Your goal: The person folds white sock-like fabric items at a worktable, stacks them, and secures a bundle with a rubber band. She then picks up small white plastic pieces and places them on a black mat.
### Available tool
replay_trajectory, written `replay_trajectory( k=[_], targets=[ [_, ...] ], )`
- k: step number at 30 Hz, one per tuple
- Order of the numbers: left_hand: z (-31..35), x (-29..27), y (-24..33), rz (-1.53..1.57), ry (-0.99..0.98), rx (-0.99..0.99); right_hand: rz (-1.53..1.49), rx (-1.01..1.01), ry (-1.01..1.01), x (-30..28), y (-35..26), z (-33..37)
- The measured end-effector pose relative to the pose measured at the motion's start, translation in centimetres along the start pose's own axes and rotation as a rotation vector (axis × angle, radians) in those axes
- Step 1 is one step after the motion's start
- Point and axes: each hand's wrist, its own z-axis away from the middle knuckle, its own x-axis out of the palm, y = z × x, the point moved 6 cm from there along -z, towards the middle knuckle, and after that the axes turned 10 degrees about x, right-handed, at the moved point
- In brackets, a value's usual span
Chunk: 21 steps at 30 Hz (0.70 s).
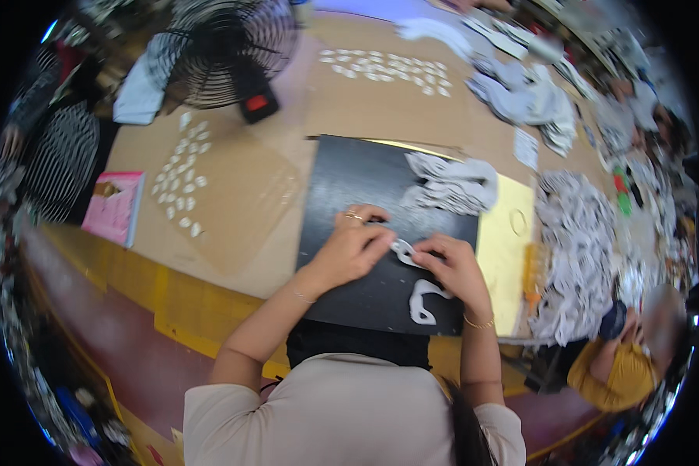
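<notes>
My left hand [356, 247] and my right hand [452, 268] meet over a black board [349, 182] on the table. Between their fingertips is a small white looped piece [402, 250], possibly cut fabric. The left fingers pinch its left end, and the right thumb and fingers close on its right end. Beside my right wrist, a similar curved white piece [421, 304] lies flat on the board. Farther back, a stack of greyish-white curved pieces [450, 185] rests across the board's far right part.
A big heap of white-grey pieces [573, 256] lies right, next to an orange tool [531, 272] on yellow sheeting [501, 264]. Small white pieces sit in rows on brown cardboard [388, 109]. A black fan [225, 50] stands far left, a pink box [113, 206] nearer. Another person [625, 357] sits right.
</notes>
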Motion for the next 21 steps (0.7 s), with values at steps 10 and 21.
replay_trajectory(
  k=[10, 21],
  targets=[
    [0.3, 0.7, 0.7, 0.018, -0.032, 0.122, -0.080, 0.080, -0.025, 0.5, 0.9, 0.0],
    [-0.1, 0.7, 1.2, 0.036, 0.010, 0.192, -0.150, 0.176, -0.024, 0.9, 1.2, 0.2]
  ],
)
